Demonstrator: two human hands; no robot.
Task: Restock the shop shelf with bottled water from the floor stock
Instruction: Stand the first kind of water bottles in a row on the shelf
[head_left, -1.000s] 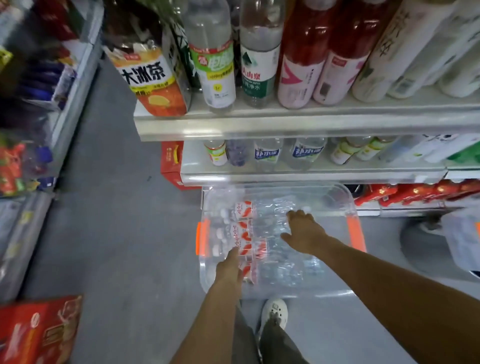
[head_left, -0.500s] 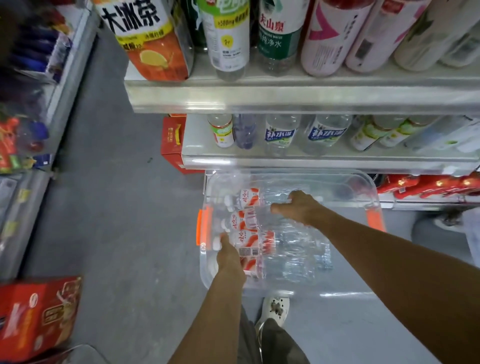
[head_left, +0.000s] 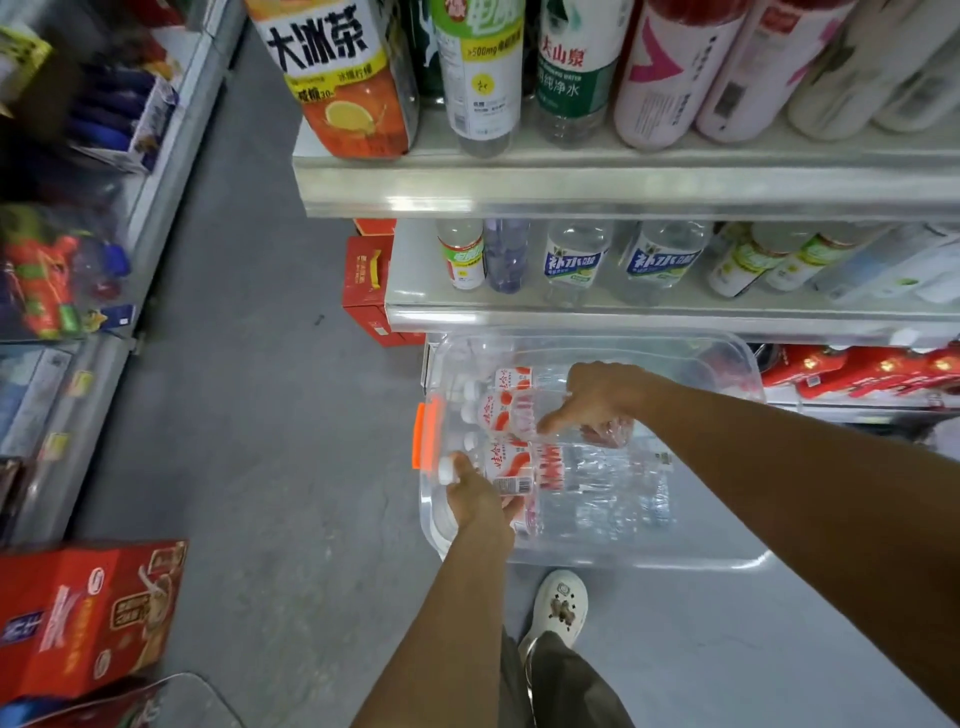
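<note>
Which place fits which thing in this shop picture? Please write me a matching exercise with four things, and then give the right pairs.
Things
1. left hand
2. iced tea bottle
3. white shoe
4. orange latch

Places
A. on the floor, at the near side of the clear bin
B. on the bin's left wall
C. at the left end of the top shelf
D. gripping a water bottle inside the bin

Pairs: 1-D, 2-C, 3-A, 4-B
</note>
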